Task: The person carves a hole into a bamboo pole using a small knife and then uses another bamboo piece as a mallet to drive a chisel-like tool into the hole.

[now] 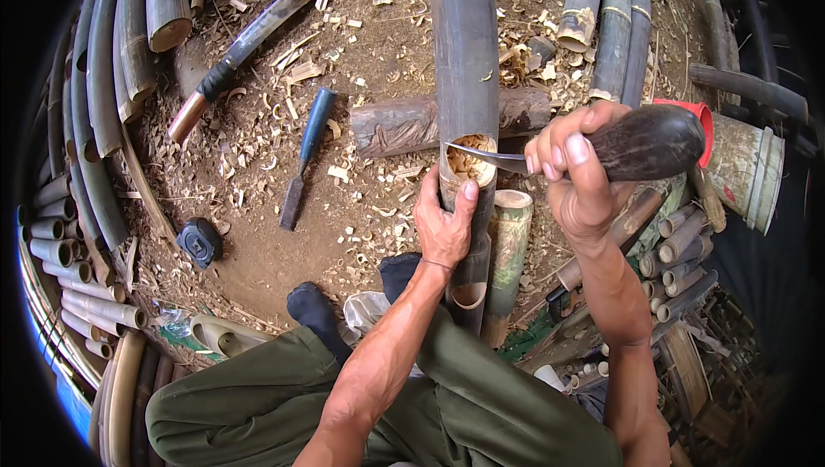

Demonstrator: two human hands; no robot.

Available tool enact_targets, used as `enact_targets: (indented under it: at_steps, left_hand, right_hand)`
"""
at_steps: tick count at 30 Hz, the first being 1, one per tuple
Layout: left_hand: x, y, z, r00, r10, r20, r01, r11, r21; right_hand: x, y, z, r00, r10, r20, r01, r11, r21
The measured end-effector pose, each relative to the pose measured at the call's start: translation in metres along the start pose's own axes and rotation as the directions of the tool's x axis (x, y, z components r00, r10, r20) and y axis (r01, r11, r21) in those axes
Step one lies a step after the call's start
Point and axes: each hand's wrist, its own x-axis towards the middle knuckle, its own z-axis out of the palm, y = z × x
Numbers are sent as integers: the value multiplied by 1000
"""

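Note:
A thick dark bamboo pole [465, 54] leans across a short log [391, 126] and runs down between my legs. Its wall has a hole [471, 163] with pale, rough wood inside, and a second opening [468, 295] shows lower down. My left hand [444, 219] wraps round the pole just below the upper hole, thumb on top. In my right hand [577, 166] is a knife [649, 142] with a fat dark handle. Its thin curved blade [485, 156] reaches left, the tip at the hole's upper left edge. My fingers hide where blade and handle join.
A blue-handled chisel [308, 158], a long wrapped-handle blade [249, 50] and a tape measure [199, 242] lie on the chip-strewn ground at left. Bamboo poles [94, 106] line the left side, with more [614, 29] at far right. A bucket [746, 170] stands right of my right hand.

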Motion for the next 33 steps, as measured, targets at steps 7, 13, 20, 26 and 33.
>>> enact_targets:
  at_steps: [7, 13, 20, 26, 33]
  left_hand:
    - [0, 7, 1, 1000, 5, -19, -5, 1000, 5]
    - [-2, 9, 3, 1000, -8, -9, 8, 1000, 15]
    - [-18, -2, -8, 1000, 11, 0, -11, 985, 171]
    - [-45, -12, -18, 941, -228, 250, 243, 970, -30]
    - [-24, 37, -6, 921, -150, 359, 304, 854, -423]
  right_hand:
    - [5, 8, 5, 995, 76, -63, -84, 987, -137]
    - [30, 16, 0, 947, 320, -11, -319, 940, -120]
    - [1, -38, -7, 999, 44, 25, -40, 992, -119]
    - [-91, -18, -101, 994, 25, 103, 84, 415, -906]
    - [-162, 58, -147, 952, 78, -297, -307, 211, -928]
